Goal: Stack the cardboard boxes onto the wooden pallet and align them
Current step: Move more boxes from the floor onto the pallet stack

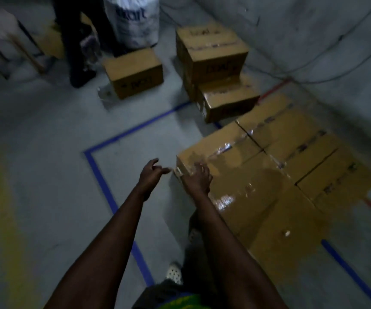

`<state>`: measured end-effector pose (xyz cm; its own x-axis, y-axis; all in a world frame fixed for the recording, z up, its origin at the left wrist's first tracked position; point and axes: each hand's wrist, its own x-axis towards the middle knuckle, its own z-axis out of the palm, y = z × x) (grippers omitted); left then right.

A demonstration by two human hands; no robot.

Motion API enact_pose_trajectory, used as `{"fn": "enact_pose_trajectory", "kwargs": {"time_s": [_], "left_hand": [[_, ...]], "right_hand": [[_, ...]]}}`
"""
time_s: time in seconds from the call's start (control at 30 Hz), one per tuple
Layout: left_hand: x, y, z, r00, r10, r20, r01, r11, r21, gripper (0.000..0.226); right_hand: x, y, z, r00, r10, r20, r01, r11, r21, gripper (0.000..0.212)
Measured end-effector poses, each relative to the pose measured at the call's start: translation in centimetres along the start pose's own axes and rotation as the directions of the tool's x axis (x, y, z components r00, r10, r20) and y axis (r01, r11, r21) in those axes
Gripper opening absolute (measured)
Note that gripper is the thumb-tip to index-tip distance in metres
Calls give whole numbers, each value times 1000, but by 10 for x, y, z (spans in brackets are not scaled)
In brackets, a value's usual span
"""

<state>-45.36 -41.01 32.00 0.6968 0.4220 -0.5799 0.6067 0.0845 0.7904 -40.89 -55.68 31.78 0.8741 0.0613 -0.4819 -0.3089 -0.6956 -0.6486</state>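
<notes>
A layer of boxes (280,166) is laid at 3 o'clock. Loose boxes (213,70) are left at 12. The right hand (199,178) is pressed flat on the corner; the left hand (150,172) is loosely curled, empty

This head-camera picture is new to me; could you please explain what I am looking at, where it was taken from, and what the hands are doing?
There is no machine here: a person works with bare hands, and the single picture comes from a wide-angle camera worn on their head, looking forward and down. The two arms reaching out from the bottom are theirs. The right hand rests on the near corner of a block of taped cardboard boxes set side by side. The left hand hangs open in the air beside that corner, holding nothing. No grip is closed on anything. Farther back, more boxes wait: a single box on the floor and a small pile by the wall. Blue tape lines mark the grey floor. The picture is dim and blurred, and no pallet shows.
</notes>
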Motion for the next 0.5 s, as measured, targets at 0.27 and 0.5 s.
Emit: {"fn": "enact_pose_trajectory", "kwargs": {"time_s": [0.27,0.5], "left_hand": [[117,93,-87,990,94,-107,-102,992,-68,69],[219,178,-159,963,146,-227,-175,978,-112,66]], "right_hand": [[121,-148,42,988,-157,1,155,977,148,67],[234,-292,82,958,-284,26,272,937,221,63]]}}
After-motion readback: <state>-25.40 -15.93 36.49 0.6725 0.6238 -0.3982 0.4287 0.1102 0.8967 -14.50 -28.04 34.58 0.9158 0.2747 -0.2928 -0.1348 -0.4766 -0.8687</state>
